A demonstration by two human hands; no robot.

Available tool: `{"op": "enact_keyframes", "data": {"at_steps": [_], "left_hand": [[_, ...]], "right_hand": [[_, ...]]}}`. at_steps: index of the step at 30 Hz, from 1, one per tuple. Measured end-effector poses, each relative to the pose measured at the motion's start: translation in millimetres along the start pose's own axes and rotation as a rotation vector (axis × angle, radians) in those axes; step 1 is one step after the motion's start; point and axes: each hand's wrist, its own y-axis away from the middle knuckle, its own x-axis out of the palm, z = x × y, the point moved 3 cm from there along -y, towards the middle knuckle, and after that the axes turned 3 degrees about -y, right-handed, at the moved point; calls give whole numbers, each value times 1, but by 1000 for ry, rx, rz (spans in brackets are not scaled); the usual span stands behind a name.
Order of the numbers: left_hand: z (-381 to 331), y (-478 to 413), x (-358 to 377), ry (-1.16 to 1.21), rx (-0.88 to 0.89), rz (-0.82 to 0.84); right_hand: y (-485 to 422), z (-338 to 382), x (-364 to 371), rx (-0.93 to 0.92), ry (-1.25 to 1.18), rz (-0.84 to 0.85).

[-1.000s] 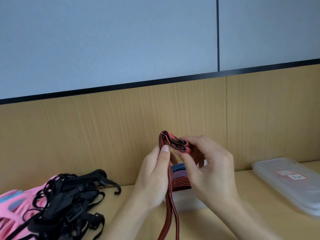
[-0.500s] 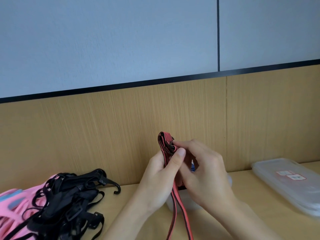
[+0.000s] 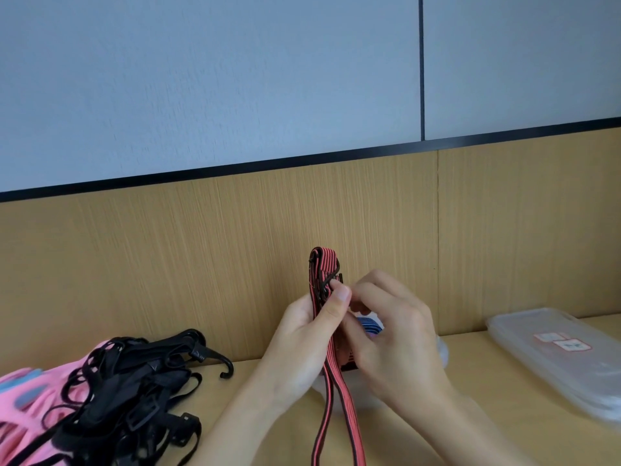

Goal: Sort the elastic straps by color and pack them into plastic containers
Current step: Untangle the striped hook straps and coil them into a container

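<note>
Roughly midway, left hand and right hand had a pinch grip on the folded red strap at centre, blue strap seemingly packed in container, black straps lower left unsorted.

The red-and-black striped elastic strap now stands folded upright instead of bending over to the right. The right hand sits closer against the left hand, whose thumb now presses the strap's black hook. The hanging tails are spread apart.
</note>
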Motion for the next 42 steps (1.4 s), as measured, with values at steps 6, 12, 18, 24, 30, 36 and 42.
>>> {"op": "enact_keyframes", "data": {"at_steps": [6,12,18,24,30,36,42], "left_hand": [[3,2,0,37,-115,8],[2,5,9,152,-163,223],[1,4,9,244,-161,258],[7,1,9,153,-145,167],[10,-1,8,-16,-147,97],[12,-1,7,-27,-191,75],[5,0,8,51,-179,121]], "right_hand": [[-3,-1,-5,189,-301,32],[-8,-17,-5,644,-744,136],[-12,-18,-5,614,-935,233],[-16,-25,-14,604,-798,-4],[-16,-22,-13,553,-690,-39],[-17,-22,-13,546,-719,-36],[-16,-21,-12,637,-914,-9]]}}
